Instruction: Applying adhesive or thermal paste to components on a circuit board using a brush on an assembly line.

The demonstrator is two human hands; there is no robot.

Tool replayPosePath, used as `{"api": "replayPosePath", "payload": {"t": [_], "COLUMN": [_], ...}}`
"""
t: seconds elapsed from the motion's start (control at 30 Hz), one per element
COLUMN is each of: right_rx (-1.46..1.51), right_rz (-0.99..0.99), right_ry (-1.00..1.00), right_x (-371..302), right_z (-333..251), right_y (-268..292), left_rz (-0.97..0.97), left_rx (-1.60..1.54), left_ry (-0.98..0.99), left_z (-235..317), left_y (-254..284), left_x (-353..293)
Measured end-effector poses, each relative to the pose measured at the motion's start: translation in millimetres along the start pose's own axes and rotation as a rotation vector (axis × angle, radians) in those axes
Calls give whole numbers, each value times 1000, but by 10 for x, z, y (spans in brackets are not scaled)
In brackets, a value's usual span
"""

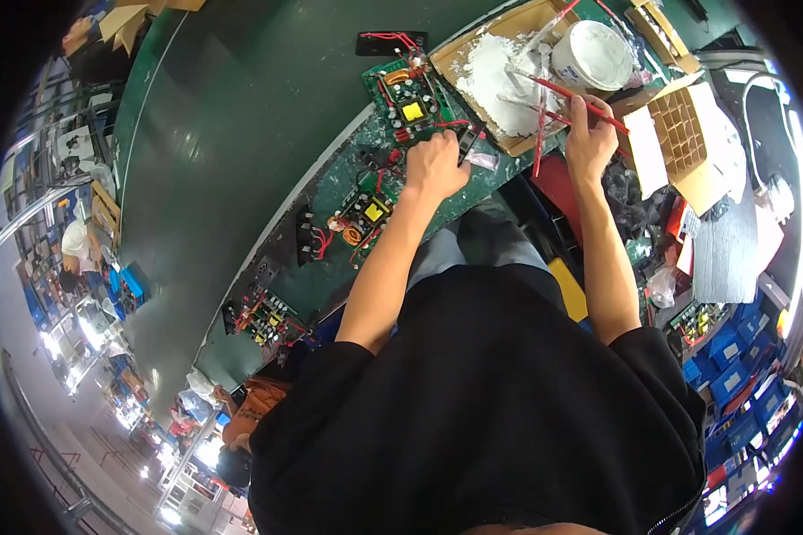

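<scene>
My left hand point(435, 167) is closed at the near edge of a green circuit board point(389, 94), its fingers curled against a small black panel point(469, 141). A coil and a yellow-topped transformer point(411, 111) sit on that board, and red wires run from it. Pinched in my right hand point(591, 143) is a thin red stick-like tool point(562, 87). Its far end reaches over white paste point(500, 76) spread in a shallow cardboard tray point(452, 55). Other paste-smeared red sticks point(539, 143) lie across the tray's near edge. The exact tip of the held tool is hard to make out.
A white tub point(592, 55) of paste stands in the tray. Further right is an open carton with cardboard dividers point(678, 132). More boards lie on the green bench, one point(366, 214) nearer me, another point(266, 319) further left. Another person point(257, 406) sits at the lower left.
</scene>
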State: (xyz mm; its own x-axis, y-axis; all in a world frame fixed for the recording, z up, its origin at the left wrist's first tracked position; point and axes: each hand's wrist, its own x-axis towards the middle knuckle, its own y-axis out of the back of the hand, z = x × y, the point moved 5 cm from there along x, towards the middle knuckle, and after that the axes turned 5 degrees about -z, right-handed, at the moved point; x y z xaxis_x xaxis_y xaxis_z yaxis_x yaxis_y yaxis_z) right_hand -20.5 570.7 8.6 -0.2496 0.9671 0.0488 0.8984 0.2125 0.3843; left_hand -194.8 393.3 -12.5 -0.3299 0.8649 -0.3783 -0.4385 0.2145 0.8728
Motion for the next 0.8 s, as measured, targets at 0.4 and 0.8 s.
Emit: {"api": "replayPosePath", "payload": {"t": [0.4, 0.8], "right_rx": [-133, 400], "right_rz": [-25, -443], "right_ry": [118, -61], "right_x": [21, 209], "right_z": [-150, -1299], "right_y": [82, -1005], "left_rz": [501, 837], "left_rx": [-243, -605], "left_ry": [-51, 218], "left_z": [-16, -843], "left_y": [96, 218], "left_x": [-1132, -981]}}
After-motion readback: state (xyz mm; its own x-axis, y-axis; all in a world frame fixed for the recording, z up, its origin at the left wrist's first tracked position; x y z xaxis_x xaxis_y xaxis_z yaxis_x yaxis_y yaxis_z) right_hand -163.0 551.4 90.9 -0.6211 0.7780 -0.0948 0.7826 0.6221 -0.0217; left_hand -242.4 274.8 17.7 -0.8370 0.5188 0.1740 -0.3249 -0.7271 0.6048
